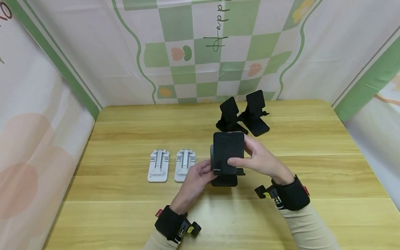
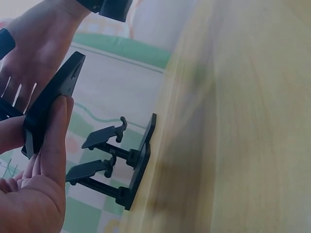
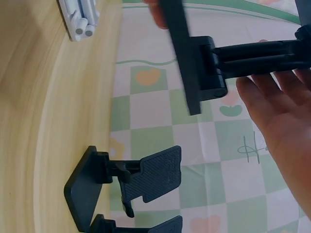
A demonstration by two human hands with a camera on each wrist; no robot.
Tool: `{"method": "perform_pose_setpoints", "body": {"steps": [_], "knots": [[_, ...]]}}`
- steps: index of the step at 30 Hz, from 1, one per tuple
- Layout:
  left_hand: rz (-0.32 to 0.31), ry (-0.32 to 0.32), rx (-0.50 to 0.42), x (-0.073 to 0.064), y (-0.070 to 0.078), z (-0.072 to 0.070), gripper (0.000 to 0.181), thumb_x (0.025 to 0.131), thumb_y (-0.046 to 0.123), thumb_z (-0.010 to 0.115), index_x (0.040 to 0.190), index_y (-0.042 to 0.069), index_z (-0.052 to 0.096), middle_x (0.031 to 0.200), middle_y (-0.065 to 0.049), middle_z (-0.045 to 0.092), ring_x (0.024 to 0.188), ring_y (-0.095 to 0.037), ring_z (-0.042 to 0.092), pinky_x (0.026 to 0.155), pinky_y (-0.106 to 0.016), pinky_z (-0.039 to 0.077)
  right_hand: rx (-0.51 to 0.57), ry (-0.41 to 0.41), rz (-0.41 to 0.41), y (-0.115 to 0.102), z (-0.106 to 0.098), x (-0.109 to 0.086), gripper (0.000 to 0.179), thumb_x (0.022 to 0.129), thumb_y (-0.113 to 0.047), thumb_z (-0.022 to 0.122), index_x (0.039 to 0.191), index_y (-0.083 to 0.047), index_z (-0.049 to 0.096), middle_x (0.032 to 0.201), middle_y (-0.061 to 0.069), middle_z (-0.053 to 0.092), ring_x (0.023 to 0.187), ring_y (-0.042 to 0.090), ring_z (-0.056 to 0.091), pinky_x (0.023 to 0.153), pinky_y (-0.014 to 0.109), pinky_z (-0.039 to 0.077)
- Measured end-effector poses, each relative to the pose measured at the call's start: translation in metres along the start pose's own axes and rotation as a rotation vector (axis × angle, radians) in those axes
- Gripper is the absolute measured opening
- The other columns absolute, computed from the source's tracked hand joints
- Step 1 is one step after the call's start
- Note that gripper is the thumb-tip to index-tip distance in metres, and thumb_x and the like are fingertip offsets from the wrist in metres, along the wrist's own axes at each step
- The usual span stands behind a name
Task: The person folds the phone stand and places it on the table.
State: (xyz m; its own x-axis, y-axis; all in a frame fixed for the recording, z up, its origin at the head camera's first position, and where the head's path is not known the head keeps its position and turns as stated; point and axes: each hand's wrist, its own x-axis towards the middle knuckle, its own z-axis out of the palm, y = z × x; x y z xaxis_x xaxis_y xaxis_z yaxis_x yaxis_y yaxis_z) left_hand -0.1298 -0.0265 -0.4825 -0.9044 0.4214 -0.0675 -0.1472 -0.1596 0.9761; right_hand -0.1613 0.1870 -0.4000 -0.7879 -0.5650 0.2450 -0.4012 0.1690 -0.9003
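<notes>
Both hands hold a black folding phone stand (image 1: pixel 228 150) over the middle of the table, its arm unfolded. My left hand (image 1: pixel 195 181) pinches the edge of its base (image 2: pixel 53 97) between thumb and fingers. Around the upper plate lies my right hand (image 1: pixel 262 160), thumb across the front and fingers behind; in the right wrist view those fingers (image 3: pixel 272 97) pass under the stand's arm (image 3: pixel 257 57). Beyond the hands, two more black phone stands (image 1: pixel 230 114) (image 1: pixel 255 112) stand unfolded side by side.
Two white phone stands, a left one (image 1: pixel 158 166) and a right one (image 1: pixel 185 165), lie folded flat on the wooden table (image 1: pixel 122 211), left of the hands. Behind the table hangs a green-checked cloth (image 1: pixel 177 23). Each wrist wears a black band (image 1: pixel 291 194) with a small camera.
</notes>
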Motion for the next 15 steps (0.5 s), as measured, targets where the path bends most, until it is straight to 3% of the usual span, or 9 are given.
{"method": "perform_pose_setpoints", "body": {"steps": [4,9,15], "knots": [[0.010,0.004,-0.011,-0.0002,0.0009,0.0002,0.044,0.093,0.015,0.057,0.133,0.000,0.049,0.121,-0.013,0.064,0.103,-0.021,0.062,0.089,-0.033,0.051,-0.003,-0.034,0.037,0.0004,0.0015,-0.0020,0.059,0.080,-0.004,0.070,0.133,-0.005,0.046,0.136,0.008,0.047,0.127,0.021,0.040,0.106,0.053,0.029],[0.012,0.000,-0.008,-0.0008,0.0018,0.0004,0.045,0.092,0.018,0.059,0.133,0.000,0.049,0.121,-0.013,0.064,0.103,-0.021,0.063,0.090,-0.033,0.051,-0.013,-0.040,0.099,0.0005,0.0040,-0.0021,0.058,0.080,-0.012,0.072,0.133,-0.011,0.047,0.134,0.005,0.049,0.125,0.019,0.040,0.105,0.052,0.029],[0.009,-0.008,-0.005,-0.0015,0.0020,0.0002,0.046,0.092,0.021,0.060,0.133,0.001,0.050,0.120,-0.013,0.065,0.103,-0.021,0.063,0.092,-0.033,0.050,-0.016,-0.016,0.094,0.0015,0.0048,-0.0016,0.054,0.080,-0.010,0.072,0.129,-0.007,0.051,0.129,0.007,0.054,0.122,0.020,0.044,0.104,0.052,0.031]]}}
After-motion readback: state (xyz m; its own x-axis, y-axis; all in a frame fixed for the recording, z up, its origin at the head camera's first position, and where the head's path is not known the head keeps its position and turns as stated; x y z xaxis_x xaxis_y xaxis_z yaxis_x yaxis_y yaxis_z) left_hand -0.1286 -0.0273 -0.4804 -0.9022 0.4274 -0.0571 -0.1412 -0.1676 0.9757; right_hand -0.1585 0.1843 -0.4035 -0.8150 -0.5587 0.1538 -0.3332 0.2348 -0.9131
